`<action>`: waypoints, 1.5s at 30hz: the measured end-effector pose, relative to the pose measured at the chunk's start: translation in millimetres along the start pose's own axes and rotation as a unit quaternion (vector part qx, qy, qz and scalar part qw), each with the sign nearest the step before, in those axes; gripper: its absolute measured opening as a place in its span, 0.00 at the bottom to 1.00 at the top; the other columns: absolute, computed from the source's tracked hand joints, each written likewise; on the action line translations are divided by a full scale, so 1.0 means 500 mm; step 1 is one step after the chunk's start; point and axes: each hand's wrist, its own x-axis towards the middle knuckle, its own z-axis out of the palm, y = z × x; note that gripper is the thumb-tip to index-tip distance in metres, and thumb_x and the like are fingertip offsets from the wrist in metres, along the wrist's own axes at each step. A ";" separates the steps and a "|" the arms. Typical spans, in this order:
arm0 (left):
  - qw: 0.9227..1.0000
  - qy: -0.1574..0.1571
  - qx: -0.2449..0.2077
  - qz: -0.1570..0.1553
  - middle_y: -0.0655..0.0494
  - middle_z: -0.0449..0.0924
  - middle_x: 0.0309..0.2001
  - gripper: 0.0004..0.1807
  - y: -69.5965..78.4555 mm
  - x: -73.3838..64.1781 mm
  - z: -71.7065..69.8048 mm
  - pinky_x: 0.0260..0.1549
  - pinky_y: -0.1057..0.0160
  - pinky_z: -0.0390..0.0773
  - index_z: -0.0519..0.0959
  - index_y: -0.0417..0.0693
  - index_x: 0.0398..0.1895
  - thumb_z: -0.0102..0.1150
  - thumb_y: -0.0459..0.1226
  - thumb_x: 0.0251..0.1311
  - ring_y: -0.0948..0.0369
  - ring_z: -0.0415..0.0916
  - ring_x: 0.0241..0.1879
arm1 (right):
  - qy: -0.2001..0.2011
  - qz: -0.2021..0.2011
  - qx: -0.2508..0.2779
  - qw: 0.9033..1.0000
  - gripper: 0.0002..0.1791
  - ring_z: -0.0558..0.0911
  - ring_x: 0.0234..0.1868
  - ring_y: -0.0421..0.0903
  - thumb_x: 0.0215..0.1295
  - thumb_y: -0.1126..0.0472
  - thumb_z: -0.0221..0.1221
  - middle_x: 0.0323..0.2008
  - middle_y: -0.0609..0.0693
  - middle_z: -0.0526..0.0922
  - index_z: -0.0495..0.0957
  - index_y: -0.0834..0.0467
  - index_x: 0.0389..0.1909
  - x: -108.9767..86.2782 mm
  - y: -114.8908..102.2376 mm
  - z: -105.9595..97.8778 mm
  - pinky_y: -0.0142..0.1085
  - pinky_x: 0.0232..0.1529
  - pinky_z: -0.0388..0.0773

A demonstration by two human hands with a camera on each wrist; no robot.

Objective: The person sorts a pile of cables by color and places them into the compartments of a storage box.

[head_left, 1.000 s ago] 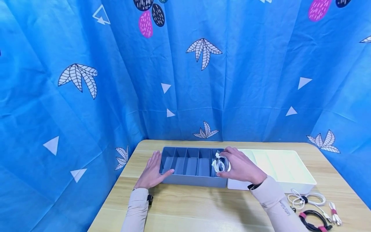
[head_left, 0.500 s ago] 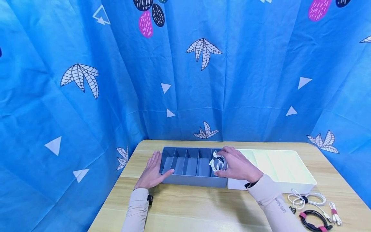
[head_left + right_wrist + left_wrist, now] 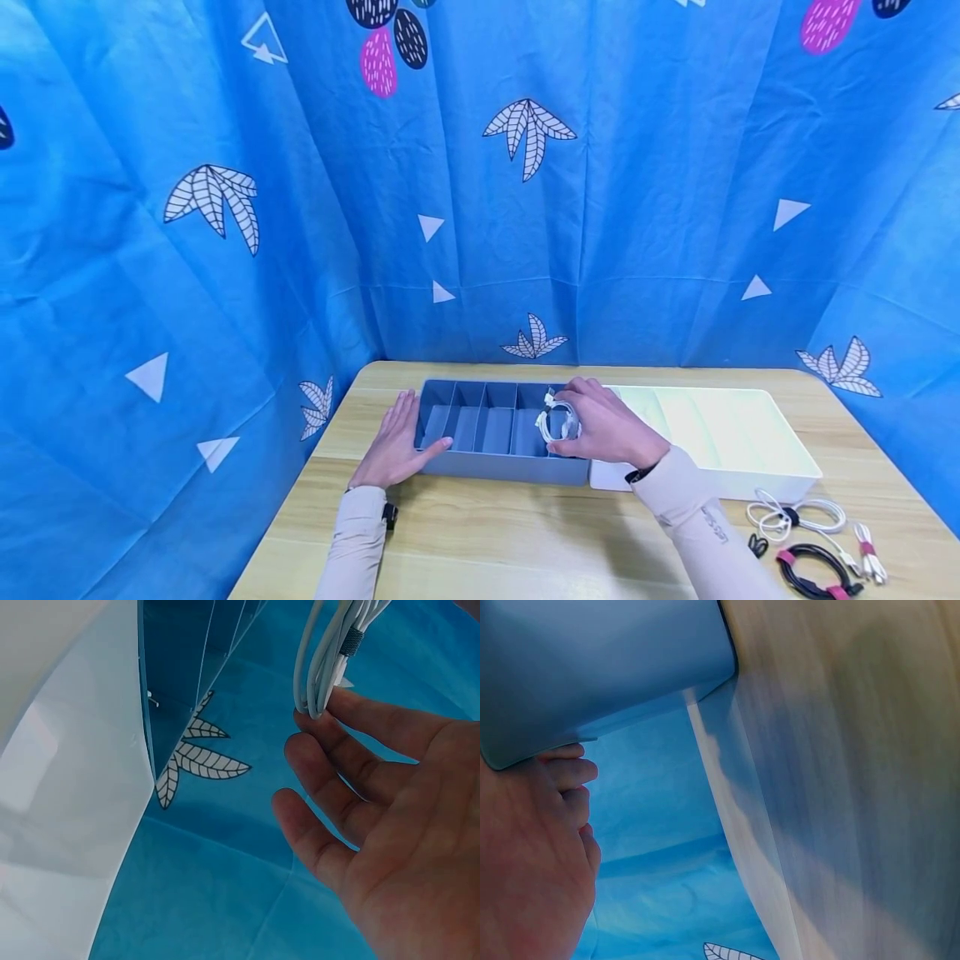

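A coiled white cable with a dark tie hangs upright over the right end of a blue-grey divided box. My right hand pinches the coil at its near edge; in the right wrist view the other fingers spread loosely below. On the box's left end lies my left hand, fingers straight along the outer side and thumb across the front rim. The left wrist view shows those fingers against the box's end wall. The compartments toward the left show bare bottoms.
A white divided box stands against the right end of the blue-grey one. At the right front lie a white cable, a black coiled cable with red ties, a small black cable and a short white cable. A blue curtain hangs behind.
My right hand has shifted a little to the left over the blue-grey box, carrying the white cable with it. The left hand has stayed in place.
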 end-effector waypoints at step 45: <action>1.000 -0.003 -0.001 -0.003 0.48 0.37 0.81 0.62 -0.003 0.003 0.001 0.79 0.45 0.42 0.41 0.44 0.79 0.44 0.75 0.55 0.52 0.32 0.81 | -0.017 -0.011 0.013 1.000 0.41 0.75 0.50 0.49 0.44 0.38 0.73 0.51 0.52 0.79 0.80 0.61 0.55 0.043 -0.013 0.051 0.49 0.54 0.78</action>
